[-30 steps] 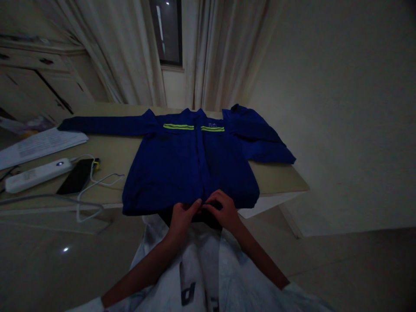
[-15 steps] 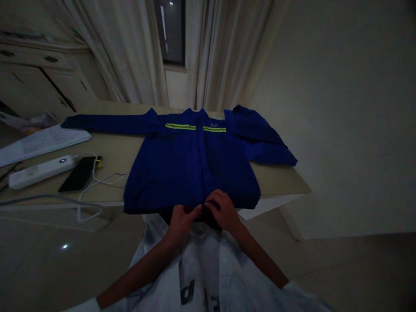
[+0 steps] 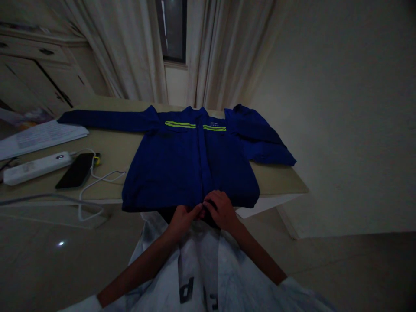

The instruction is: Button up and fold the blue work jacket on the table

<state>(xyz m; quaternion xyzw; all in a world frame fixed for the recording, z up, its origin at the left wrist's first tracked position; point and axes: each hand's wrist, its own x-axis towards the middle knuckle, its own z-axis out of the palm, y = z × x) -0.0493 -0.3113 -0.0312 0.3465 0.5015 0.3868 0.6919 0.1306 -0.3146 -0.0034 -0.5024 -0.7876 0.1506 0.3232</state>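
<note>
A blue jacket (image 3: 169, 164) with yellow-green chest stripes lies front up over the table, its collar at the far side. One sleeve stretches out to the left; the other is folded over on the right. At the middle of the bottom hem, where the front closure ends, my left hand (image 3: 182, 221) pinches the jacket's edge between thumb and fingers. Right beside it, my right hand (image 3: 222, 210) is closed on the hem from the other side, the thumbs nearly touching. The zipper end between the fingertips is too dark and small to make out.
On the table (image 3: 113, 149) at the left are papers (image 3: 42, 138), a white power strip (image 3: 37, 168), a phone (image 3: 74, 171) and a white cable (image 3: 85, 203) drooping over the front edge. A wall (image 3: 351, 130) stands at the right, curtains (image 3: 227, 52) behind.
Both hands stay at the hem's middle with only slight finger movement, the fingertips a little closer together. The view has shifted slightly; the jacket lies the same.
</note>
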